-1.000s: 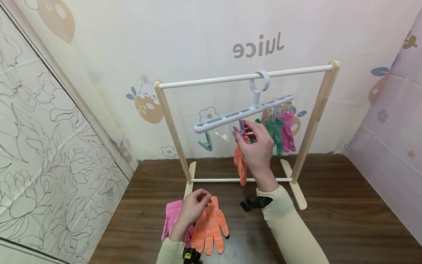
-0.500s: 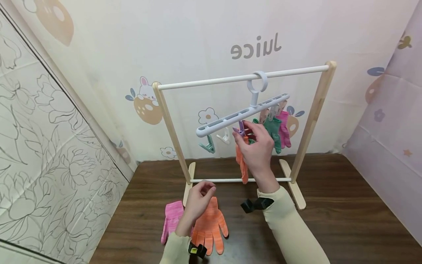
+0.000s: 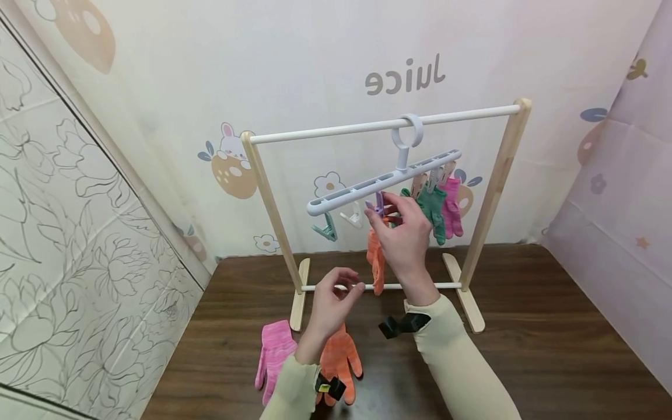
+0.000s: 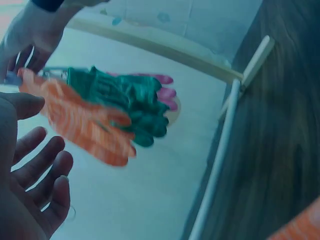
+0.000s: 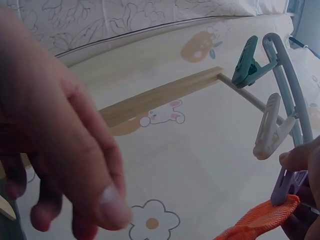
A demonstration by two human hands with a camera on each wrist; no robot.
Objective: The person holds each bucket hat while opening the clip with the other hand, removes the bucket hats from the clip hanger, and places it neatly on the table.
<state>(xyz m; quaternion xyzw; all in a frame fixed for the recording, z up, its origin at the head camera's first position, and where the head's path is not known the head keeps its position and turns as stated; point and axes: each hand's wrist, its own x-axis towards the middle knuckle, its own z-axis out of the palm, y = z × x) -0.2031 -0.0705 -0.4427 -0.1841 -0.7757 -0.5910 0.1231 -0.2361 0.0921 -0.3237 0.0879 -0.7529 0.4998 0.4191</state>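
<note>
My right hand (image 3: pixel 406 233) pinches a purple clothespin (image 3: pixel 379 204) under the pale hanger (image 3: pixel 346 197) between thumb and fingers. An orange knit glove (image 3: pixel 375 259) hangs by its cuff from that clothespin; in the right wrist view the clothespin's tip overlaps the cuff (image 5: pixel 267 215). Below and left of the hanging glove, my left hand (image 3: pixel 332 303) is raised with loosely bent fingers and nothing in it. In the left wrist view its fingers (image 4: pixel 47 160) are close beside the orange glove. Green gloves (image 3: pixel 433 210) and a pink glove (image 3: pixel 451 209) hang from clothespins on the hanger's right.
The hanger hooks over the white top bar (image 3: pixel 325 130) of a wooden rack (image 3: pixel 496 198). A green clothespin (image 3: pixel 326 228) and a white clothespin (image 3: pixel 353 216) dangle at its left. On the table (image 3: pixel 530 350) lie another orange glove (image 3: pixel 342 353) and a pink glove (image 3: pixel 275 350).
My left hand has risen from over the orange glove on the table toward the hanging one. The right hand still pinches the purple clothespin, shifted slightly left.
</note>
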